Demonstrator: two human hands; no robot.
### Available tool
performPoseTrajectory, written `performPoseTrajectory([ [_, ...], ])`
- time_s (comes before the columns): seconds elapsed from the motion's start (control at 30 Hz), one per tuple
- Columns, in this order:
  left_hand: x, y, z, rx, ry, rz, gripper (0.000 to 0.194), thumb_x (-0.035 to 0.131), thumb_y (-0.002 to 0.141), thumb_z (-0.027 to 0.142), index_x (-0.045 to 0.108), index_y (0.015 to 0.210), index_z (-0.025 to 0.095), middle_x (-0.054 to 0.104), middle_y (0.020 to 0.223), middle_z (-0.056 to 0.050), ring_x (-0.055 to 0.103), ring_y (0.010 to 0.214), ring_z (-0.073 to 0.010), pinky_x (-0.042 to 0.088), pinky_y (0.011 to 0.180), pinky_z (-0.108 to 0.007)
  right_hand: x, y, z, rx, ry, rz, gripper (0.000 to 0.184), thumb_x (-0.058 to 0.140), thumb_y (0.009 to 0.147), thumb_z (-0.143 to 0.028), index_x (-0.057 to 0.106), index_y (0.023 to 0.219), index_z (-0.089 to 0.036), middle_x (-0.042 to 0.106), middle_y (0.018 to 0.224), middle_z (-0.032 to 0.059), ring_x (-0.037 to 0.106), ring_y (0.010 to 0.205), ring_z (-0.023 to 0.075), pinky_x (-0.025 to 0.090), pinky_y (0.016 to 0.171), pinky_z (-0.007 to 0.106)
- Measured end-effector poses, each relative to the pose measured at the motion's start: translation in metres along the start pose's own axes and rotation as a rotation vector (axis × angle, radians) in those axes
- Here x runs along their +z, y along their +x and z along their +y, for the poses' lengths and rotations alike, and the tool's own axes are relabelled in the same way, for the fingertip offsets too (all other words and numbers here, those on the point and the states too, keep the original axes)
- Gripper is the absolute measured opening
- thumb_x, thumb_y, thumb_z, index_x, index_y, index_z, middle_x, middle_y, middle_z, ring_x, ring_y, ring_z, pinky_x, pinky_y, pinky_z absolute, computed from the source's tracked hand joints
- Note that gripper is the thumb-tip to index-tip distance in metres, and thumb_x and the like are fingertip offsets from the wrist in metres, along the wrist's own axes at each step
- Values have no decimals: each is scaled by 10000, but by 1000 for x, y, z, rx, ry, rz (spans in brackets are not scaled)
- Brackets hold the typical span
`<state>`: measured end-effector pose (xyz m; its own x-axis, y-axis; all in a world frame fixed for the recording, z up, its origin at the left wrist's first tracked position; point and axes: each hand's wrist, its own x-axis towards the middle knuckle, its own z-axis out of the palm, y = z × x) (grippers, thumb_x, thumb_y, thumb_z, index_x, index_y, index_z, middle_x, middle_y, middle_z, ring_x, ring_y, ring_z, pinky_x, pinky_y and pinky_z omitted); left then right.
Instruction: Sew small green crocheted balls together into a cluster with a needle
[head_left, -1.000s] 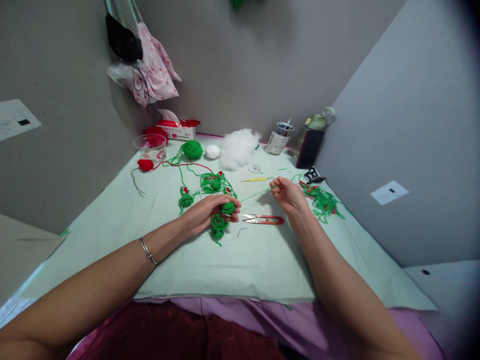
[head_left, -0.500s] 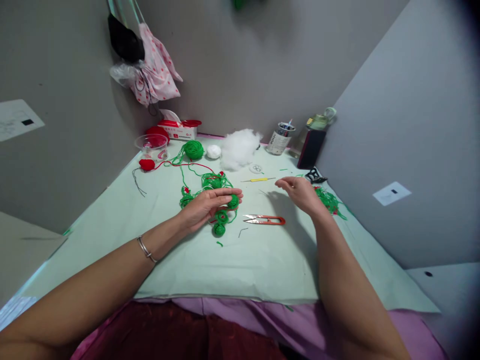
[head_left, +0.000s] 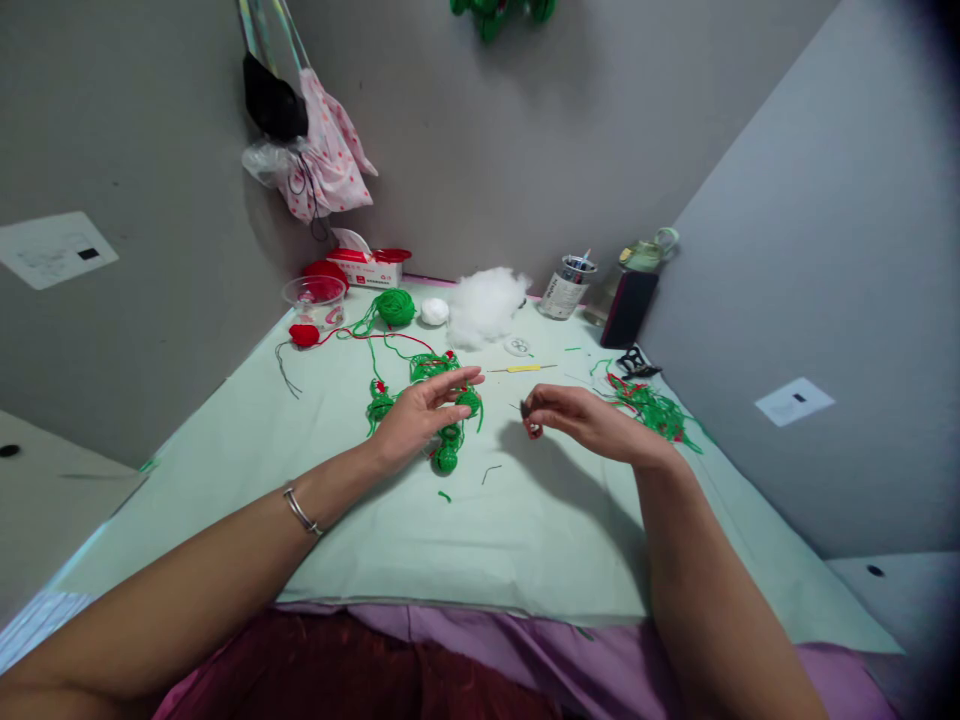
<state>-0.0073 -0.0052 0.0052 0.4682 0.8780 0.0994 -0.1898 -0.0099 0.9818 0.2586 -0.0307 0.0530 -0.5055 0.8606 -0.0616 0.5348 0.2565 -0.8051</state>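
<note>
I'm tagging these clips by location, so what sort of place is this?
Probably a small craft workstation in a partitioned corner: green yarn ball, white stuffing and a crochet hook lie on a paper-covered table.

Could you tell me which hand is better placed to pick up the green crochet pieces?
Left, probably. The left hand lies open on the green crochet pieces, fingers touching them. The right hand is off to their side, pinching what looks like the red snips.
</note>
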Motion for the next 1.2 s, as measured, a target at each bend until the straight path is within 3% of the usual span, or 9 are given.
performPoseTrajectory([
  [0.07, 2, -1, 1, 15, 20, 8, 522, 744, 812, 178, 690, 1319, 289, 656, 1416, -60, 573, 1306, -214, 409, 1124, -359, 2, 1, -4, -51, 110, 49, 319, 516, 1000, -465, 666, 1025, -185, 645, 768, 23, 608, 688, 161, 499, 676, 307],
  [0.2, 5, -3, 2, 22, 25, 21, 549, 747, 776, 138, 709, 1296, 308, 645, 1429, -52, 597, 1263, -229, 475, 1046, -342, 19, 9, -12, 39, 242, 157, 485, 539, 979, -550, 643, 1257, -167, 525, 700, -29, 435, 526, 96, 367, 496, 239],
  [0.3, 6, -3, 2, 19, 22, 36, 563, 750, 759, 126, 710, 1293, 302, 632, 1442, -67, 589, 1269, -241, 499, 1004, -336, 28, 13, -15, 41, 200, 170, 514, 503, 990, -576, 684, 1222, -156, 566, 745, -4, 417, 554, 90, 344, 511, 237],
  [0.47, 7, -3, 0, 3, 50, -14, 585, 740, 784, 150, 673, 1346, 301, 588, 1487, -90, 611, 1239, -226, 514, 980, -335, 34, 16, -18, 14, 22, 144, 415, 572, 969, -507, 725, 1128, -156, 611, 748, 15, 528, 685, 137, 412, 640, 258],
  [0.77, 9, -5, 0, -3, 95, -63, 560, 739, 774, 130, 699, 1313, 277, 664, 1396, -88, 645, 1238, -249, 474, 1086, -422, 43, 16, -20, 1, -209, 160, 354, 529, 994, -471, 728, 1059, -185, 624, 728, 0, 465, 641, 127, 333, 611, 251],
  [0.93, 11, -4, -3, -38, 55, -57, 558, 761, 747, 110, 721, 1278, 277, 655, 1413, -84, 646, 1243, -240, 466, 1102, -419, 50, 21, -18, 12, -226, 174, 314, 522, 996, -437, 718, 971, -193, 573, 657, -23, 450, 607, 121, 307, 600, 250],
  [1.1, 8, -2, 5, -104, 3, -46, 570, 802, 750, 152, 704, 1302, 257, 625, 1450, -102, 633, 1265, -251, 467, 1094, -410, 31, 8, -26, -1, -75, 198, 356, 521, 994, -456, 701, 879, -172, 541, 627, -20, 450, 592, 118, 344, 589, 251],
  [1.2, -1, 1, 19, -91, -122, -14, 516, 803, 805, 219, 694, 1309, 243, 595, 1487, -101, 606, 1312, -249, 447, 1126, -378, 10, -8, -30, -42, 45, 132, 371, 550, 980, -505, 712, 1067, -183, 610, 696, 5, 491, 605, 127, 365, 560, 248],
])
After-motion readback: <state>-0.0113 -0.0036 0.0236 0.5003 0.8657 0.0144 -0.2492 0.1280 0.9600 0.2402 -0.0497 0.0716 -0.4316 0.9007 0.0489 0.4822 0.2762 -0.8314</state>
